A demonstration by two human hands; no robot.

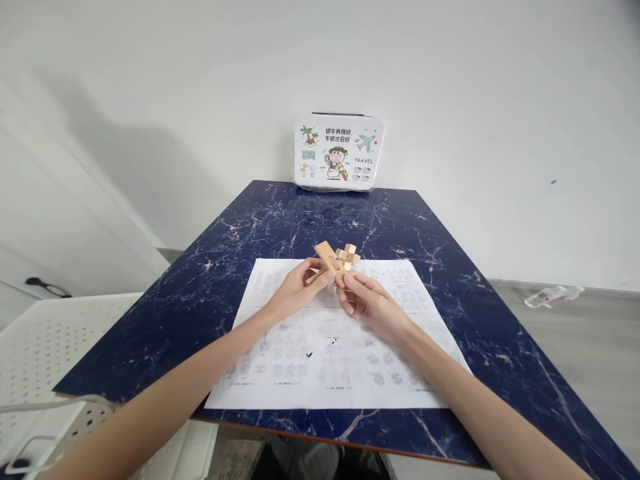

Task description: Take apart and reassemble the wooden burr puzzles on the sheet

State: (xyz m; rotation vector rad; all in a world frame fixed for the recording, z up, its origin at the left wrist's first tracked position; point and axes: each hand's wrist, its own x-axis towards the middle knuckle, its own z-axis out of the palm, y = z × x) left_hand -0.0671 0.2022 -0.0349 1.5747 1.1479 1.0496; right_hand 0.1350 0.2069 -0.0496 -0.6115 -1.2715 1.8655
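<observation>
A small wooden interlocking puzzle [337,260] of light tan notched bars is held just above a white printed sheet [330,360]. My left hand [300,288] pinches its lower left bar with closed fingers. My right hand [367,301] grips the puzzle from the lower right, fingers curled around it. Both hands meet over the sheet's far half, on a dark blue marbled table [200,293]. The sheet carries rows of small diagrams.
A white box [339,153] with cartoon travel drawings leans against the wall at the table's far edge. A white perforated rack [45,347] stands low to the left. A clear plastic bottle [547,295] lies on the grey floor to the right.
</observation>
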